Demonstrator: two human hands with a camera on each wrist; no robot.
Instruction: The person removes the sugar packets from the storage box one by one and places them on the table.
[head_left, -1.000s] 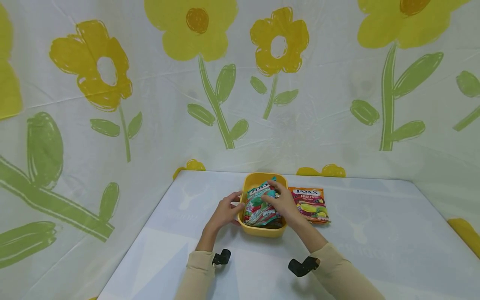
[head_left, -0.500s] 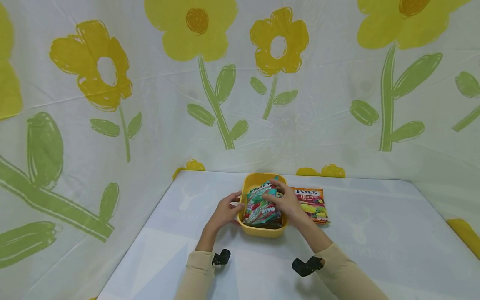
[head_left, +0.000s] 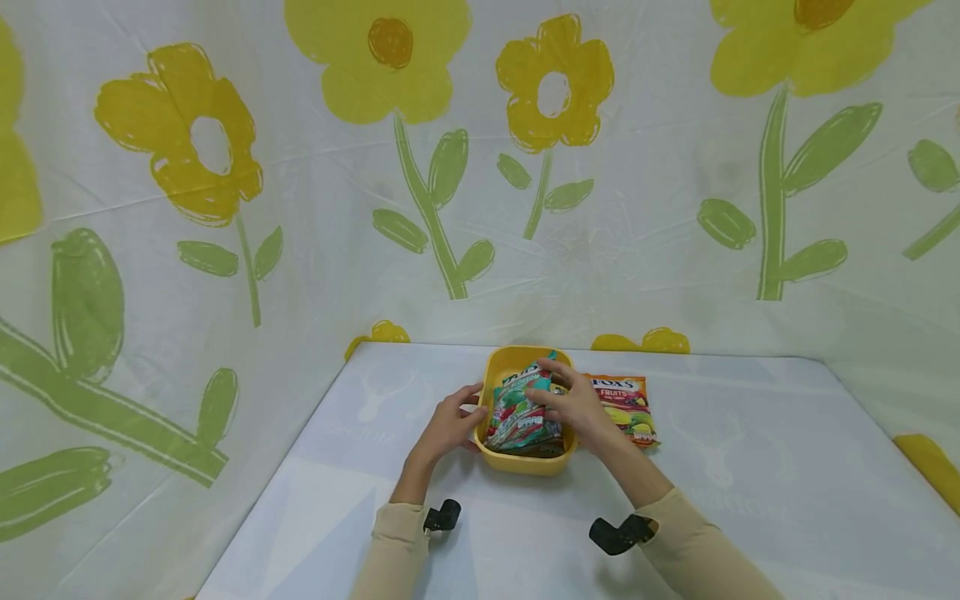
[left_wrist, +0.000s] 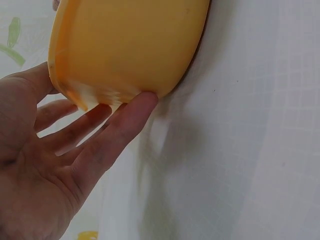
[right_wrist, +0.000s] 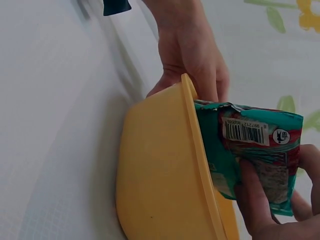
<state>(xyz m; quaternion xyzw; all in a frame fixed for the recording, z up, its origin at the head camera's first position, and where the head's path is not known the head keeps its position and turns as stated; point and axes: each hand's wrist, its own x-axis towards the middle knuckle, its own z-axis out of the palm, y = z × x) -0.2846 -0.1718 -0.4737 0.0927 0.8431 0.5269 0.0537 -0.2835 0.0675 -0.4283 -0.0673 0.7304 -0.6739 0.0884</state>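
Observation:
A yellow plastic container [head_left: 525, 467] stands near the table's far edge, also filling the top of the left wrist view. My left hand [head_left: 448, 422] holds its left side, thumb at the rim and fingers against the outer wall. Inside the container, a teal Fox's candy bag [head_left: 517, 412] leans above the rim. My right hand [head_left: 576, 406] pinches this bag by its upper right part; the right wrist view shows fingers on both faces of the bag [right_wrist: 245, 130]. Something dark under the bag is mostly hidden.
A red Fox's Fruits candy bag [head_left: 632, 407] lies flat on the table, just right of the container, partly behind my right hand. The white table [head_left: 750, 467] reaches back to a flower-printed curtain [head_left: 637, 275]. Black cameras are strapped at both wrists.
My right hand has shifted slightly right, and the teal candy bag has tilted a little within the container. My left hand and the container stay nearly where they were.

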